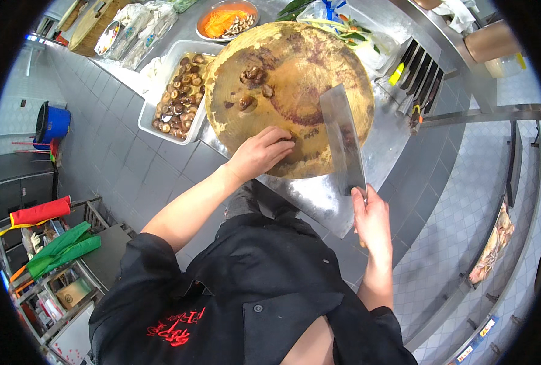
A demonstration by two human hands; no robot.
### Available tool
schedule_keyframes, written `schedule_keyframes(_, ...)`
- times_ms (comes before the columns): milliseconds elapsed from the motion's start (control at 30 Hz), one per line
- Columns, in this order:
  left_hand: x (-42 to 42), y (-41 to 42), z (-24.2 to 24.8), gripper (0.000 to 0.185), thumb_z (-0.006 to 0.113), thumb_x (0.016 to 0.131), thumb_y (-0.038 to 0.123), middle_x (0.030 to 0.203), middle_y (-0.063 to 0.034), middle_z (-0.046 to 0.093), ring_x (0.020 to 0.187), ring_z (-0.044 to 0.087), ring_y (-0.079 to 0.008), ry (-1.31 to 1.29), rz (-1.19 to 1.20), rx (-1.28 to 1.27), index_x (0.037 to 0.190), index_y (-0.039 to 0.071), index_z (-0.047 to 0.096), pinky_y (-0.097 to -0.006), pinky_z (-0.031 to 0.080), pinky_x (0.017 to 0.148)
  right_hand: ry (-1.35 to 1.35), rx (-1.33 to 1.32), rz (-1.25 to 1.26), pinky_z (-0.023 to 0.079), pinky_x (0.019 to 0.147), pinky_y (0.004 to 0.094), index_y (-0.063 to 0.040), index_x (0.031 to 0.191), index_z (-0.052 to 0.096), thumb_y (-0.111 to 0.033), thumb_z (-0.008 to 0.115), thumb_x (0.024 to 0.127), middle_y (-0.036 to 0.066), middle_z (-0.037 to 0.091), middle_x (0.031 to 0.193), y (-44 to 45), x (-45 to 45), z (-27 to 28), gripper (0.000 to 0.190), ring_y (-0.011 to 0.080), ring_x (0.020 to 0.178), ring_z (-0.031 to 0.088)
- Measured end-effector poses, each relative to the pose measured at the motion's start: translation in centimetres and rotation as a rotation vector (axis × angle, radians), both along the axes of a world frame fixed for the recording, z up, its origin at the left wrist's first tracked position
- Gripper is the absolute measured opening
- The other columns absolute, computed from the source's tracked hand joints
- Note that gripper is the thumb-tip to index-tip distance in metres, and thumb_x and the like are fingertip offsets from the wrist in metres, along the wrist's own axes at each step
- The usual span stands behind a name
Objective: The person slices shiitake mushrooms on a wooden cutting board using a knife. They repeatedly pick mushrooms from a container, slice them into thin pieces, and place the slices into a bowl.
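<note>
A round wooden chopping block [293, 73] lies before me on a steel table. My right hand [371, 214] grips the handle of a broad Chinese cleaver [343, 137], whose blade lies over the block's right side. Near the block's front edge, the bent fingers of my left hand [266, 153] hold a dark mushroom [286, 138], mostly hidden beneath them. Farther back sit a clump of dark mushrooms [253, 76], a small one [267, 91] and another brown mushroom [245, 103]. Dark scraps [311, 133] lie between my left hand and the blade.
Left of the block is a plastic tub [147, 123] of whole shiitake mushrooms in liquid. Behind stands a metal bowl [200, 33] with orange shreds and sliced mushrooms. Several knives stand in a rack [423, 75] at the right. A plastic container [384, 50] holds vegetables at back right.
</note>
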State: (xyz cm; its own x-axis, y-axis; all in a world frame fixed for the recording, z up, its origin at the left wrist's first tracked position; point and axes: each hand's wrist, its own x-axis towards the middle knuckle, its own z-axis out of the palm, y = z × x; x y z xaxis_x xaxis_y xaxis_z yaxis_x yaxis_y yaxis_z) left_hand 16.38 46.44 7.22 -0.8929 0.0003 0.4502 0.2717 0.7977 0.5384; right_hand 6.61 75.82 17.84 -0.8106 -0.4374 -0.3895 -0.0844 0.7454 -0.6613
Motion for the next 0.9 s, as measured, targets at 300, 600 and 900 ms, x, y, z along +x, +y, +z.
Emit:
schedule_keyframes(300,-0.6,-2.6,0.7,0.026,0.074,0.085,0.0,0.113,-0.0079,0.072,0.108,0.069,-0.0284,-0.066,-0.159,-0.036,0.111,0.004,0.076,-0.0382,0.059,0.092,0.26,0.09,0.168,0.054,0.063,0.0495,0.001,0.108,0.068,-0.022,0.062,0.108,0.026,0.068,0.075,-2.2,4.2,1.9,0.024,0.0456,0.068,0.07)
schedule_keyframes(600,-2.0,-3.9,-0.2,0.036,0.068,0.077,0.003,0.116,-0.0056,0.07,0.112,0.068,-0.026,-0.105,-0.314,-0.175,0.112,0.003,0.074,-0.0364,0.06,0.09,0.351,0.256,0.241,0.061,0.076,0.0519,-0.006,0.12,0.072,-0.023,0.063,0.107,0.022,0.076,0.093,-4.0,5.9,3.1,0.024,0.0446,0.085,0.074)
schedule_keyframes(900,-2.0,-4.6,-0.2,0.029,0.066,0.082,0.006,0.118,-0.0057,0.068,0.111,0.068,-0.0259,-0.037,-0.38,-0.188,0.11,0.002,0.074,-0.0366,0.061,0.088,0.394,0.269,0.293,0.063,0.076,0.0529,-0.011,0.127,0.069,-0.028,0.057,0.109,0.018,0.078,0.097,-4.5,6.3,2.2,0.028,0.0423,0.084,0.076)
